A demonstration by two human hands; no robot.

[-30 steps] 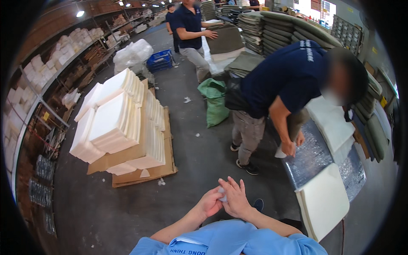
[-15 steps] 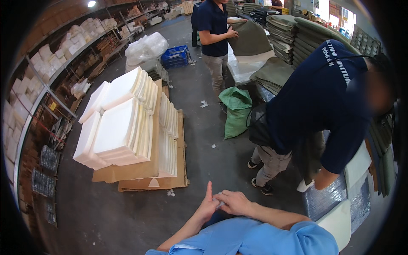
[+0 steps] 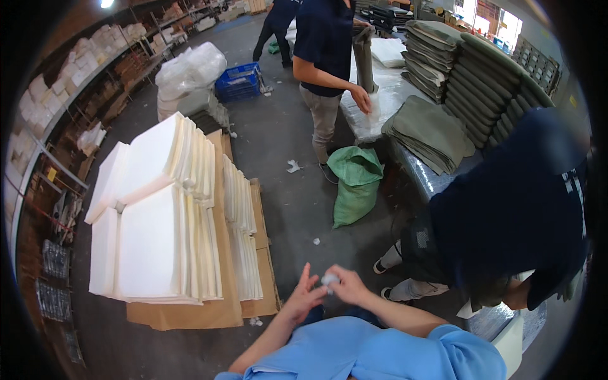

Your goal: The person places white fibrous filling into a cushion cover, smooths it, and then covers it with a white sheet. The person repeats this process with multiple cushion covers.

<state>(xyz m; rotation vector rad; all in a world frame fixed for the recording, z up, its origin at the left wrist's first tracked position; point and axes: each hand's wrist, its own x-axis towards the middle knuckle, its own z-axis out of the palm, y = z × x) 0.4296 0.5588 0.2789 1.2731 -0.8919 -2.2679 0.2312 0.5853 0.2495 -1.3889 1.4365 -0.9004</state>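
- Head view: the person's two hands meet in front of the chest, above the grey floor. The right hand pinches a small white scrap between thumb and fingertips; what the scrap is made of cannot be told.
- Head view: the left hand stands just to the left of the scrap, fingers spread and pointing up, palm turned toward the right hand. It holds nothing and lies touching or nearly touching the right hand's fingers; which of the two cannot be told.
- Head view: the scrap therefore sits at the right hand's fingertips, up and to the right of the left palm. It is too small to show a long axis. The right hand is the one on it.
- Head view: to the left of the hands, well apart, a stack of white foam sheets stands on edge on cardboard.
- Head view: to the right, a co-worker in dark blue bends over a tabletop that carries folded olive covers.
- Head view: a green sack stands on the floor between; another person works further back.
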